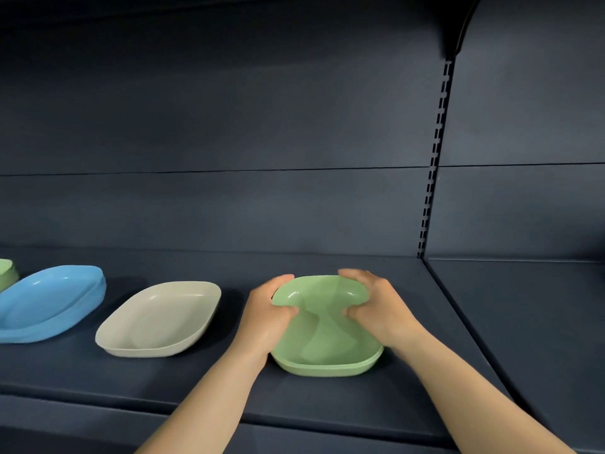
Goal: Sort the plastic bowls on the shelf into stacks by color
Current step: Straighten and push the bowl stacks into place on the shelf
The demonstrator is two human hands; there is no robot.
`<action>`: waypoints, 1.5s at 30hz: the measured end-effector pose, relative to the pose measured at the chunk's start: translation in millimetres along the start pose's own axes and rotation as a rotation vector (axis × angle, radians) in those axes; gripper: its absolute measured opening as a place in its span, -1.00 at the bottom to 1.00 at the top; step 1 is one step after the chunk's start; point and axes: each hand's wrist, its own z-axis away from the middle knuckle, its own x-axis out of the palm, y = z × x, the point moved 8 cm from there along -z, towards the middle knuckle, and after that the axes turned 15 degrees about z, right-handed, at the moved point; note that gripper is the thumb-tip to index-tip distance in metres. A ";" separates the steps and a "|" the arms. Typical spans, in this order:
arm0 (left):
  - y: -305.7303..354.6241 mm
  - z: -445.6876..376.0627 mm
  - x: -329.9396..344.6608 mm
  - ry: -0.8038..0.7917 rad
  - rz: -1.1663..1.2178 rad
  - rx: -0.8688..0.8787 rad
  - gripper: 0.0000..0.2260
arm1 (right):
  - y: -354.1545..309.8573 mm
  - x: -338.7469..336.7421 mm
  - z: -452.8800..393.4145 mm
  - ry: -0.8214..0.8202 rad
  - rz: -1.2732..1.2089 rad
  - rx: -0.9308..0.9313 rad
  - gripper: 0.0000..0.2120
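Head view, green bowl (327, 339) between left hand (265, 317), right hand (376, 309)

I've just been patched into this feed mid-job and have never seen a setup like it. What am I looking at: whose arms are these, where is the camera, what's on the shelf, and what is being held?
There is no machine here: a person is working with two bare hands. The single picture comes from a wide-angle camera worn on their head, looking forward and down, so the arms reach in from the bottom edge.

The surface is a dark blue shelf. The left hand and the right hand each grip a side of the green bowl, with the thumbs inside the rim. It sits in another green bowl underneath, so this is a green stack.

To its left lies a beige bowl, apart from it. Further left is a blue stack, and at the far left edge part of another green bowl shows.
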 end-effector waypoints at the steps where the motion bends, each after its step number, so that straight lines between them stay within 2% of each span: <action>1: -0.6 0.2 0.0 -0.003 0.006 -0.002 -0.55 | 1.8 1.0 -0.2 0.000 -0.002 0.004 -0.39; 4: 1.4 0.3 0.3 -0.010 0.021 0.015 -0.56 | 1.6 0.8 0.4 0.019 -0.028 0.000 -0.38; 7: 5.0 1.4 1.0 -0.011 0.020 0.028 -0.57 | 0.4 -3.5 4.5 0.052 -0.108 0.027 -0.47; 9: 11.9 6.4 2.7 -0.031 -0.054 0.063 -0.61 | -2.9 -14.0 13.2 0.073 -0.130 0.022 -0.53; 11: 27.5 15.0 1.4 -0.022 -0.192 0.169 -0.62 | -4.5 -36.5 27.5 0.129 -0.085 -0.014 -0.56; 14: 66.3 38.9 1.8 0.001 -0.516 0.385 -0.64 | -7.9 -86.7 66.8 0.198 0.244 -0.079 -0.56; 18: 102.8 80.8 29.9 -0.106 -0.840 0.524 -0.61 | 6.2 -126.5 133.7 0.058 0.863 -0.133 -0.42; 20: 109.2 103.9 58.9 -0.193 -0.956 0.567 -0.59 | 23.1 -144.8 168.6 0.026 1.006 -0.100 -0.38; 23: 110.3 140.8 109.2 -0.301 -1.071 0.618 -0.54 | 50.3 -180.6 222.6 0.046 1.065 -0.012 -0.35; 29: 109.5 205.7 216.7 -0.459 -1.097 0.621 -0.46 | 109.5 -264.0 314.5 0.116 1.146 0.140 -0.36; 32: 115.0 230.6 271.0 -0.515 -1.074 0.648 -0.46 | 145.1 -309.2 343.4 0.140 1.103 0.240 -0.36; 38: 116.9 243.2 376.0 -0.514 -1.012 0.653 -0.47 | 226.1 -388.4 360.4 0.187 1.044 0.312 -0.36; 41: 107.7 232.8 430.4 -0.508 -0.959 0.564 -0.48 | 278.7 -423.3 340.9 0.173 0.960 0.322 -0.36; 45: 81.9 204.4 494.2 -0.465 -0.693 0.266 -0.47 | 356.5 -457.8 300.7 0.194 0.728 0.392 -0.44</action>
